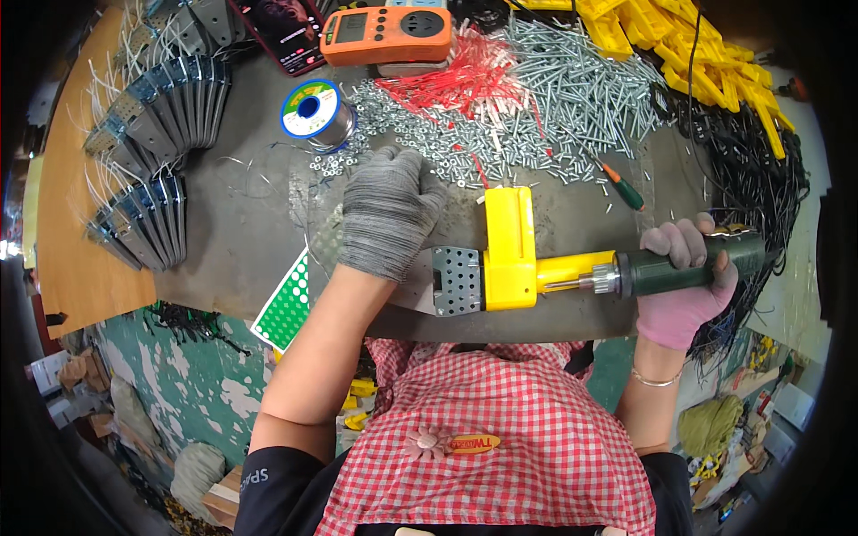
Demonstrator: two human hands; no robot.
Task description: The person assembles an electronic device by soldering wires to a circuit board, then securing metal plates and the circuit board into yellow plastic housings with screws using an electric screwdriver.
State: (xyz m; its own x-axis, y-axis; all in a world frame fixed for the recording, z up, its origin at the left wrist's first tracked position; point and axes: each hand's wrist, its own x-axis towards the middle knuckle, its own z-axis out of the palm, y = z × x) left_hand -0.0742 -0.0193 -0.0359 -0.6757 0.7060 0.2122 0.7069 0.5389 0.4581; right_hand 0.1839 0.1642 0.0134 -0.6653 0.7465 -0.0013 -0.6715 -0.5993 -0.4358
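Note:
My left hand (390,213), in a grey knit glove, is closed with its knuckles at the near edge of a pile of small nuts (384,121); its fingertips are hidden. In a pink glove, my right hand (684,277) grips a dark green electric screwdriver (639,272) lying sideways. The bit points left, against or very near a yellow plastic handle piece (509,250); I cannot tell if it touches a screw. That piece is joined to a grey metal plate (459,281) with round holes, resting at the table's front edge.
Long screws (572,85), red-and-white wires (460,76) and yellow plastic parts (643,36) are heaped at the back. A solder spool (315,114), an orange meter (386,36) and a phone (281,31) stand back left. Grey metal assemblies (161,103) line the left. A small screwdriver (624,188) lies right.

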